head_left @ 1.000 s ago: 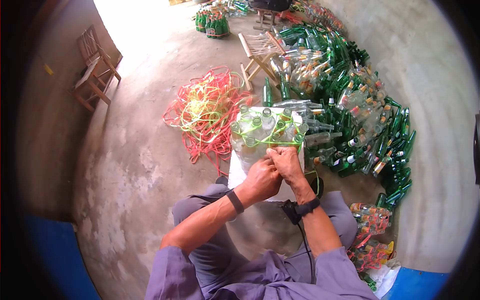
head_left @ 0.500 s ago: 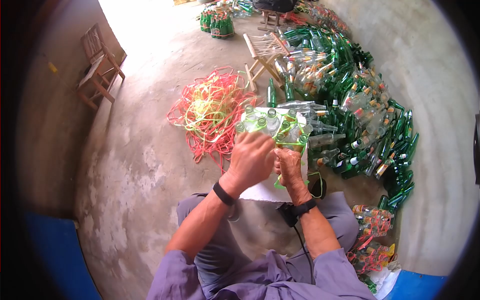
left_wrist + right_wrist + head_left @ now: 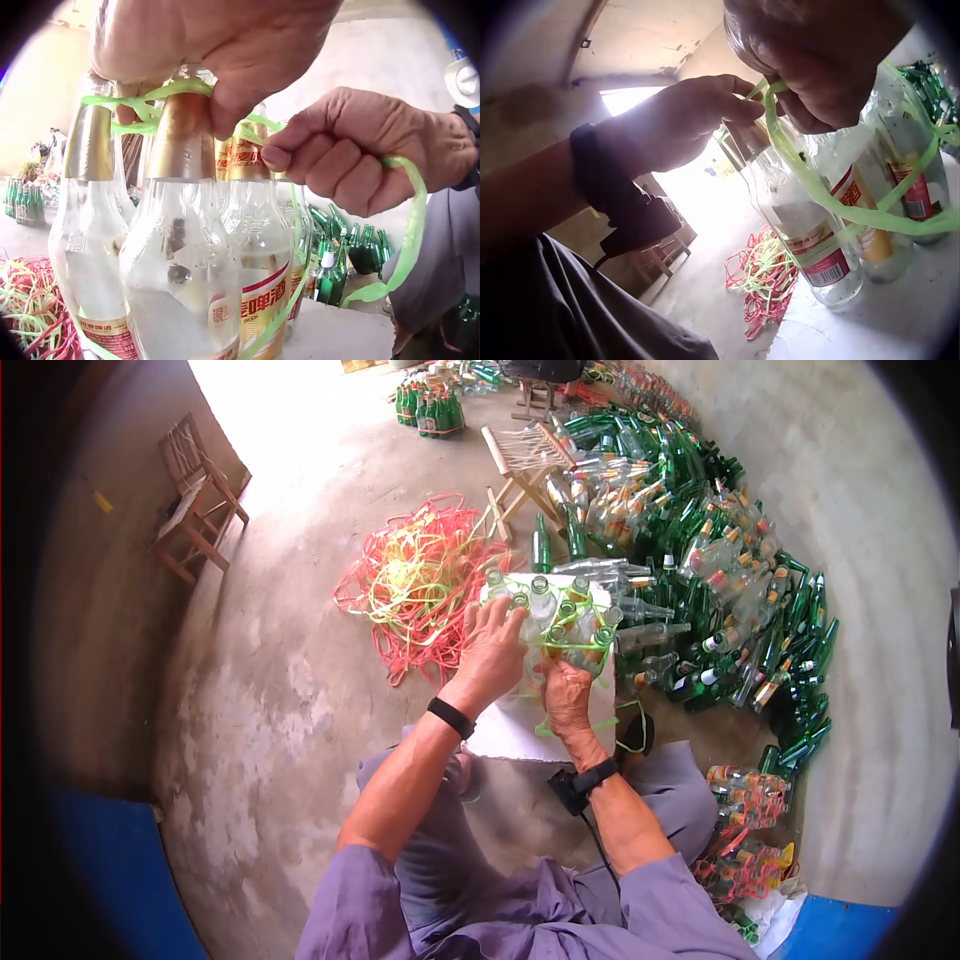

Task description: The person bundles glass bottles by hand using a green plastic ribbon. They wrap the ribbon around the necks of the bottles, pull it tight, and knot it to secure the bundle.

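Clear glass beer bottles (image 3: 540, 600) with gold neck foil stand bunched on a white block (image 3: 490, 730), green plastic strap (image 3: 176, 89) looped round their necks. My left hand (image 3: 492, 650) is over the near-left bottles; in the left wrist view, the thumb and fingers of that hand (image 3: 232, 45) come down on either side of the front bottle's neck (image 3: 184, 135), close to the strap. My right hand (image 3: 567, 695) grips the strap in a fist beside the near bottles, and a loose length (image 3: 409, 240) trails from that fist (image 3: 352, 154).
A tangle of red and green strap (image 3: 420, 580) lies on the floor to the left. Right of the block, green and clear bottles (image 3: 700, 590) are heaped against the wall. A folding stool (image 3: 525, 470) stands beyond, and a wooden chair (image 3: 195, 510) is by the left wall.
My left hand has parted from the right, lifted, then come down over the near-left bottle necks. My right hand has stayed near the bunch's near edge, shifting slightly toward me.
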### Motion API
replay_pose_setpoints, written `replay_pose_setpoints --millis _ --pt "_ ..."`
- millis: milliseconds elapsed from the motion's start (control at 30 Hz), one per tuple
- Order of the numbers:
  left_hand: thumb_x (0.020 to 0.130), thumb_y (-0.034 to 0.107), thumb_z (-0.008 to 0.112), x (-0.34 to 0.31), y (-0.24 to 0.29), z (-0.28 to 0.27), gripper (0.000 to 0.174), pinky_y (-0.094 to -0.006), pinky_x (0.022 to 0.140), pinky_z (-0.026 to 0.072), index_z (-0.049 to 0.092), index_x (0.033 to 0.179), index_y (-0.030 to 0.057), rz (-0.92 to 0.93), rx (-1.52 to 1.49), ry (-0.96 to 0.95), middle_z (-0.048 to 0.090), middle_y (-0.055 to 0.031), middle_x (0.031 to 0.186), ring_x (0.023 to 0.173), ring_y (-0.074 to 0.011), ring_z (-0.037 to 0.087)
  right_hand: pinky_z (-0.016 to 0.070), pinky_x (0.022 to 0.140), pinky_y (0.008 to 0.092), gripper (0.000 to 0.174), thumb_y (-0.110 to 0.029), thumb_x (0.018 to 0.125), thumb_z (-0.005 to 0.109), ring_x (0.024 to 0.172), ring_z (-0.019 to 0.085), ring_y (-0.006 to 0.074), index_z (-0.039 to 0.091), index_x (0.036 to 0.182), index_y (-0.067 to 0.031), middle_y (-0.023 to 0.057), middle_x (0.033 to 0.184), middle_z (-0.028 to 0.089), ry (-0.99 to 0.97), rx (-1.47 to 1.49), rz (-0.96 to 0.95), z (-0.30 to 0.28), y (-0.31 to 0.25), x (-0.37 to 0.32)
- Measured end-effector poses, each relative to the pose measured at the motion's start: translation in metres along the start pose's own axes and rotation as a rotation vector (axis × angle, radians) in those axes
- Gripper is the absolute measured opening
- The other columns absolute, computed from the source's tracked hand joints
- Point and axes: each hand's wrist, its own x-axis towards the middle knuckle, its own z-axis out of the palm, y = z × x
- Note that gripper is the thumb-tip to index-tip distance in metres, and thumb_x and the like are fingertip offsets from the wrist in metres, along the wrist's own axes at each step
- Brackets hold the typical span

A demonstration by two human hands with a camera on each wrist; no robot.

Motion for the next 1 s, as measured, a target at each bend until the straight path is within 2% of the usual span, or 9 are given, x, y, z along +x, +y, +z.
replay_pose_setpoints --millis 67,267,333,400,567,767,800,833,1000 --pt "0.073 0.012 0.077 0.001 -0.001 0.0 0.056 -0.0515 0.112 0.029 0.056 0.125 0.0085 0.001 0.006 -0.008 0.051 -0.0194 0.136 0.129 -0.038 0.045 0.0447 0.049 0.0269 0.029 -0.025 0.094 0.063 0.053 0.045 0.0073 0.07 0.084 0.0019 -0.0018 0.064 0.054 -0.013 0.041 0.102 -0.001 -0.006 -0.001" --pt "0.071 0.017 0.082 0.004 -0.01 -0.022 0.064 -0.0469 0.112 0.0331 0.056 0.128 0.0085 0.013 -0.098 -0.042 0.055 -0.0148 0.134 0.128 -0.0335 0.049 0.0506 0.054 0.027 0.031 -0.026 0.094 0.063 0.058 0.051 0.0079 0.07 0.086 0.0028 -0.0004 0.065 0.057 -0.019 -0.049 -0.119 -0.001 0.009 0.003" --pt "0.069 0.014 0.083 0.005 -0.015 -0.035 0.065 -0.0449 0.113 0.0367 0.058 0.13 0.0074 0.055 -0.163 -0.084 0.059 -0.015 0.133 0.127 -0.0326 0.053 0.0535 0.069 0.0377 0.011 -0.006 0.08 0.063 0.074 0.069 0.0277 0.066 0.09 -0.0078 0.0105 0.083 0.068 -0.151 -0.491 -0.238 -0.01 -0.009 0.001" --pt "0.072 0.009 0.08 0.005 -0.021 -0.051 0.055 -0.0396 0.104 0.0474 0.063 0.123 0.0027 -0.002 -0.341 -0.008 0.065 -0.0169 0.125 0.121 -0.0324 0.059 0.0535 0.069 0.0376 0.011 -0.005 0.08 0.063 0.074 0.069 0.0276 0.066 0.089 -0.0076 0.0111 0.083 0.068 -0.17 -0.451 -0.225 -0.015 -0.013 0.002" --pt "0.076 0.011 0.075 -0.002 -0.034 -0.067 0.04 -0.0398 0.09 0.0529 0.069 0.114 0.0007 -0.148 -0.416 0.135 0.07 -0.0191 0.106 0.104 -0.0338 0.065 0.0536 0.07 0.0371 0.008 -0.004 0.082 0.061 0.075 0.069 0.0274 0.066 0.089 -0.0052 0.0134 0.082 0.069 -0.215 -0.376 -0.215 -0.022 -0.019 0.006" --pt "0.078 0.01 0.076 0.004 -0.022 -0.069 0.033 -0.0377 0.093 0.0522 0.071 0.11 0.0036 -0.228 -0.314 0.019 0.073 -0.0141 0.108 0.108 -0.0283 0.066 0.0533 0.07 0.0349 0.013 -0.004 0.09 0.054 0.076 0.07 0.0282 0.065 0.086 0.0006 0.017 0.083 0.071 -0.244 -0.175 0.059 -0.023 -0.046 0.006" --pt "0.078 0.01 0.076 0.005 -0.018 -0.069 0.033 -0.0377 0.093 0.0522 0.071 0.11 0.0036 -0.229 -0.315 0.015 0.073 -0.0141 0.108 0.108 -0.0283 0.066 0.0509 0.069 0.0323 0.02 -0.012 0.093 0.056 0.072 0.064 0.0205 0.068 0.085 0.0018 0.0109 0.078 0.069 -0.209 -0.127 0.024 -0.021 -0.043 0.006" --pt "0.077 0.01 0.078 0.007 -0.013 -0.069 0.034 -0.0387 0.093 0.0522 0.071 0.11 0.0036 -0.13 -0.285 0.044 0.072 -0.0139 0.108 0.108 -0.0295 0.066 0.0486 0.068 0.0298 0.029 -0.02 0.095 0.058 0.069 0.058 0.0128 0.071 0.084 0.003 0.0048 0.073 0.068 -0.173 -0.08 -0.011 -0.021 -0.04 0.006" --pt "0.071 0.01 0.079 0.014 0.0 -0.06 0.046 -0.0415 0.098 0.051 0.068 0.115 0.0054 0.12 -0.235 0.063 0.07 -0.013 0.116 0.113 -0.0325 0.063 0.0467 0.066 0.0289 0.029 -0.022 0.096 0.059 0.068 0.053 0.0095 0.071 0.084 0.0023 0.0005 0.071 0.063 -0.155 0.074 0.184 -0.02 -0.049 0.002"
